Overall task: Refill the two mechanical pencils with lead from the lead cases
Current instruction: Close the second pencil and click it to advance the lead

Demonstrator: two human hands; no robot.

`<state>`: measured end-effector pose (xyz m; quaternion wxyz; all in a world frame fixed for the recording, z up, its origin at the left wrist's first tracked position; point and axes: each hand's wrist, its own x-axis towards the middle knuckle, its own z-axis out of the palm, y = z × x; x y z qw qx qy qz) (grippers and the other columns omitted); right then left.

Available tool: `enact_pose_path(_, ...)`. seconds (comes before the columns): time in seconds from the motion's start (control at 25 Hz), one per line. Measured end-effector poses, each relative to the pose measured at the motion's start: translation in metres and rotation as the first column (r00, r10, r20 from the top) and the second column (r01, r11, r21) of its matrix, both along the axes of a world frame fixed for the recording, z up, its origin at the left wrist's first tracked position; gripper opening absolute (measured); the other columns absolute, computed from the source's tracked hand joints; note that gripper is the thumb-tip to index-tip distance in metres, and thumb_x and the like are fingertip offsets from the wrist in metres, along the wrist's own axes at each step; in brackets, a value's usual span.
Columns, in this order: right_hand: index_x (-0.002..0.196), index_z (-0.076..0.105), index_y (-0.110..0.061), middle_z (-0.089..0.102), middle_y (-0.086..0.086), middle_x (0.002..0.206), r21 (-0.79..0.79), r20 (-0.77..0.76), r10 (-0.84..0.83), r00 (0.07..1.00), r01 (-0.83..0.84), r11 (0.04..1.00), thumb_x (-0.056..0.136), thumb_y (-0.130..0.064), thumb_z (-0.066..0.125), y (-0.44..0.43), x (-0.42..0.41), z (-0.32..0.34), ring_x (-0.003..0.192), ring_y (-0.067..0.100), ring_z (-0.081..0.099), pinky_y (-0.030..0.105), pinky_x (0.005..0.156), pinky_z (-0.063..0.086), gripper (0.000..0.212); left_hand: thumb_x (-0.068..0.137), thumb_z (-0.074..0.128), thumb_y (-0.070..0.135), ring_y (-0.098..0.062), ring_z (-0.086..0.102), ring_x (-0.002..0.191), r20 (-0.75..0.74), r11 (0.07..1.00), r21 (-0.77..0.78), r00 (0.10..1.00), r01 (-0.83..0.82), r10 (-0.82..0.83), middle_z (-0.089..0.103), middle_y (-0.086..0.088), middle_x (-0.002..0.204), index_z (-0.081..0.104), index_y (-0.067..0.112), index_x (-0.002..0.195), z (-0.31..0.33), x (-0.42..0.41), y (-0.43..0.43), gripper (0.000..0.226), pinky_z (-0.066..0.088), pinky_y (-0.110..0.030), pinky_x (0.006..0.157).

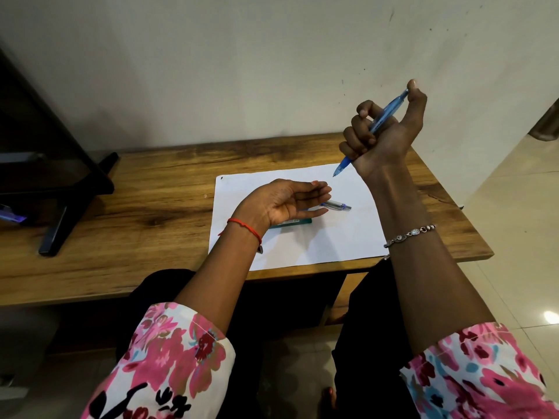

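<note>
Blue pencil (391,107) in right hand (387,142), tip downward

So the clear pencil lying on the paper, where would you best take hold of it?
Pinch the clear pencil across its barrel, from above, at the exposed right end: it lies flat on the paper, and the left hand hides its other end.

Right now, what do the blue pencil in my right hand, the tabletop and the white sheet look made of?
Blue pencil: probably plastic, with a translucent, glossy barrel.
Tabletop: wood or wood-look laminate, showing grain and dark knots, low sheen.
White sheet: paper, matte and thin, lying flat.
</note>
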<state>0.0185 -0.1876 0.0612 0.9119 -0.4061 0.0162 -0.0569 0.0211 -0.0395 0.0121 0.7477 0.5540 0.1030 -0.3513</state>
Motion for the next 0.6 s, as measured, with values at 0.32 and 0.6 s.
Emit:
enact_pose_path(0.32, 0.058, 0.046, -0.009, 0.019, -0.004, 0.038, -0.125, -0.028, 0.0, 1.0, -0.004, 0.992, 0.091, -0.059, 0.023, 0.0017, 0.0006, 0.0029, 0.039, 0.012, 0.012, 0.018, 0.044, 0.014, 0.065, 0.092, 0.049, 0.006, -0.018, 0.07, 0.069, -0.023, 1.0, 0.006, 1.0, 0.009, -0.009, 0.072, -0.011, 0.073, 0.064, -0.001, 0.086, 0.0006, -0.0014, -0.0044, 0.018, 0.057, -0.037, 0.072)
enact_pose_path(0.6, 0.058, 0.046, -0.009, 0.019, -0.005, 0.038, -0.134, -0.028, 0.007, 1.0, -0.011, 0.991, 0.091, -0.059, 0.023, 0.0032, 0.0006, 0.0035, 0.039, 0.012, 0.011, 0.019, 0.044, 0.014, 0.064, 0.092, 0.049, 0.005, -0.019, 0.067, 0.077, -0.038, 0.999, 0.01, 0.999, 0.03, -0.03, 0.072, -0.01, 0.073, 0.064, -0.001, 0.088, 0.0004, -0.0026, -0.0077, 0.017, 0.055, -0.038, 0.075)
